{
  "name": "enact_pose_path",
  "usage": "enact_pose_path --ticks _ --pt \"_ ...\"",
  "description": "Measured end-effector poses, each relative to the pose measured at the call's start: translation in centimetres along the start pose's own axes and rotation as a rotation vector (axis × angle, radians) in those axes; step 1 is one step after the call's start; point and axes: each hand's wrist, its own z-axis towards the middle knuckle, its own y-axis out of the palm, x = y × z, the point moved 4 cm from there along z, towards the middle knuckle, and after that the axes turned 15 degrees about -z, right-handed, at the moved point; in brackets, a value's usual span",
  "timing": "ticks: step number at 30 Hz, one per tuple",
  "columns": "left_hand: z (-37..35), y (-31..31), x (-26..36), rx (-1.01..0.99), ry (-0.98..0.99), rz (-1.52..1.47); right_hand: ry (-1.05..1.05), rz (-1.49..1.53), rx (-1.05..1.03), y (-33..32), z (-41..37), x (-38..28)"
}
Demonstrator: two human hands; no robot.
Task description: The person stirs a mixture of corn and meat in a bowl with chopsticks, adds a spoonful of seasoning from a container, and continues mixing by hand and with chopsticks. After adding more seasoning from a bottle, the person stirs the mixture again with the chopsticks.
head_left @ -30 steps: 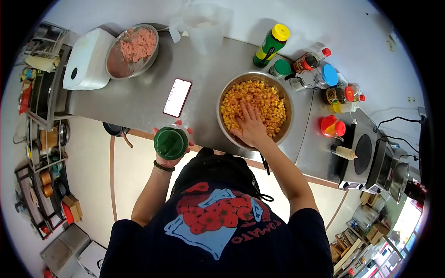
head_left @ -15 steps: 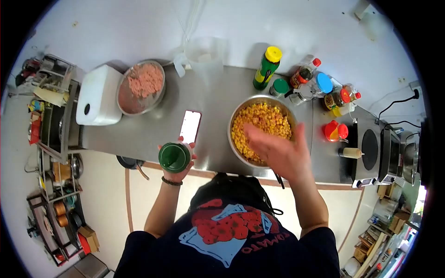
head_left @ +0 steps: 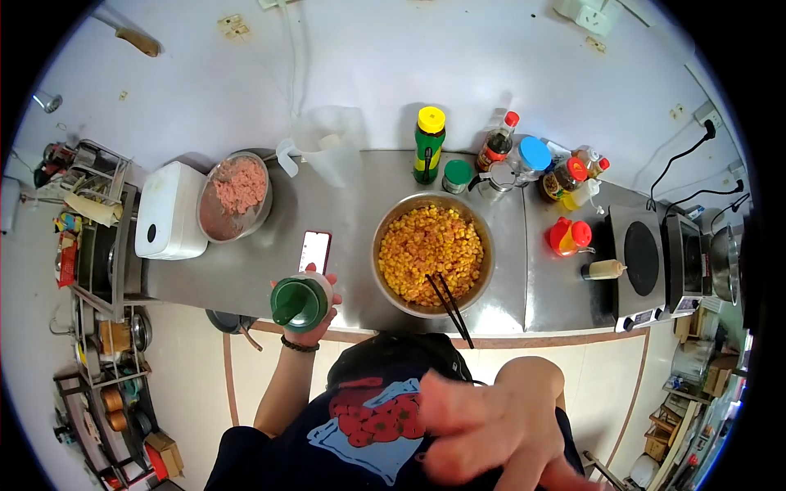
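Note:
My left hand (head_left: 329, 315) is wrapped round a jar with a green top (head_left: 300, 304), held over the counter's front edge. A phone (head_left: 315, 250) with a lit screen lies on the counter just beyond it. My right hand (head_left: 499, 430) is raised close to the camera in front of my shirt, blurred, fingers apart, with nothing visible in it. On the counter stands a steel bowl (head_left: 490, 260) of corn kernels (head_left: 430, 245) mixed with reddish bits. Black chopsticks (head_left: 452, 311) lean in the bowl, their ends jutting over its near rim.
A steel bowl of minced meat (head_left: 241, 186) sits by a white appliance (head_left: 170, 211) at left. Behind the corn are a green bottle (head_left: 428, 147), a small green-lidded jar (head_left: 457, 175) and several sauce bottles. A hot plate (head_left: 645, 258) is at right; a plastic jug (head_left: 329, 155) stands at the wall.
My right hand has moved from over the corn bowl back toward my body and up near the camera. The view has shifted, and the chopsticks now show in full. The left hand still holds the jar.

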Motion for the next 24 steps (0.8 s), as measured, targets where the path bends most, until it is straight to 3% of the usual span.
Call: enact_pose_path --ticks 1,3,5,7,8,10,12,15,20,24 --pt "0.1 -0.1 -0.5 0.085 0.056 -0.021 -0.054 -0.254 0.173 -0.1 -0.8 0.3" --pt "0.4 0.1 -1.3 0.169 0.108 -0.039 0.023 -0.131 0.357 -1.5 -2.2 2.2" --pt "0.6 -0.1 -2.2 0.245 0.102 0.029 0.668 -0.286 0.451 -2.8 -4.1 3.2" --pt "1.6 -0.1 -3.0 0.305 0.083 0.095 0.699 -0.720 0.311 -2.3 -8.4 6.8" --pt "2.1 -0.1 -3.4 0.361 0.073 0.161 0.700 -0.721 0.319 -1.9 -9.1 7.6" --pt "3.2 0.6 -4.6 0.327 0.043 0.305 0.917 -1.056 0.267 -1.5 -10.1 9.2" --pt "3.7 0.4 -5.2 0.410 0.091 0.330 0.879 -1.003 0.357 -1.2 -10.1 9.5" --pt "4.2 1.1 -6.0 0.407 0.073 0.448 1.064 -0.871 0.420 -1.0 -9.6 9.7" --pt "4.5 0.5 -5.8 0.404 0.066 0.547 0.983 -1.009 0.348 -1.4 -10.5 10.1" --pt "4.6 1.7 -5.8 0.421 0.075 0.558 0.947 -1.011 0.491 -2.9 -10.7 8.6"
